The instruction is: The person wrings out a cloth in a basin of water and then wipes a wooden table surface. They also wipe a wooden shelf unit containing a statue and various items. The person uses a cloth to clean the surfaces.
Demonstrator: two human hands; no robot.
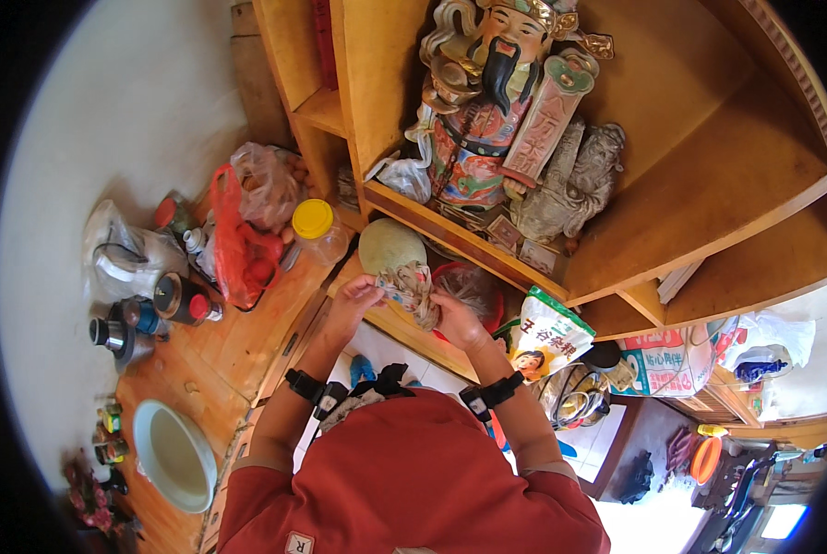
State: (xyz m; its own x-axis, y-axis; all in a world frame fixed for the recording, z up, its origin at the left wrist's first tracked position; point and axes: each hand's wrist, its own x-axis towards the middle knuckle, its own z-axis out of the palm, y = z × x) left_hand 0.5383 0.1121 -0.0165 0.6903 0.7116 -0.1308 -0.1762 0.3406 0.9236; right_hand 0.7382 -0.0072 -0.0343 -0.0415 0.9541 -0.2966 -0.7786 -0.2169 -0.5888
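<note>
Between my two hands is a crumpled, twisted bundle of patterned cloth or plastic (pixel 413 287); its exact material cannot be told. The fingertips of my left hand (pixel 355 299) pinch its left end, where a blue and red print shows. My right hand (pixel 458 320) grips its right side. Just beyond the bundle lies a large pale green melon or gourd (pixel 390 246), partly covered by it. A red basin (pixel 496 305) with a clear plastic bag (pixel 467 285) in it stands right behind my right hand.
A wooden shelf unit (pixel 455 242) holds a painted ceramic figure (pixel 479 138). Left, a wooden counter (pixel 226 353) carries a yellow-lidded jar (pixel 320 232), a red plastic bag (pixel 240 249), flasks and a white basin (pixel 175 453). A printed food bag (pixel 548 336) stands at right.
</note>
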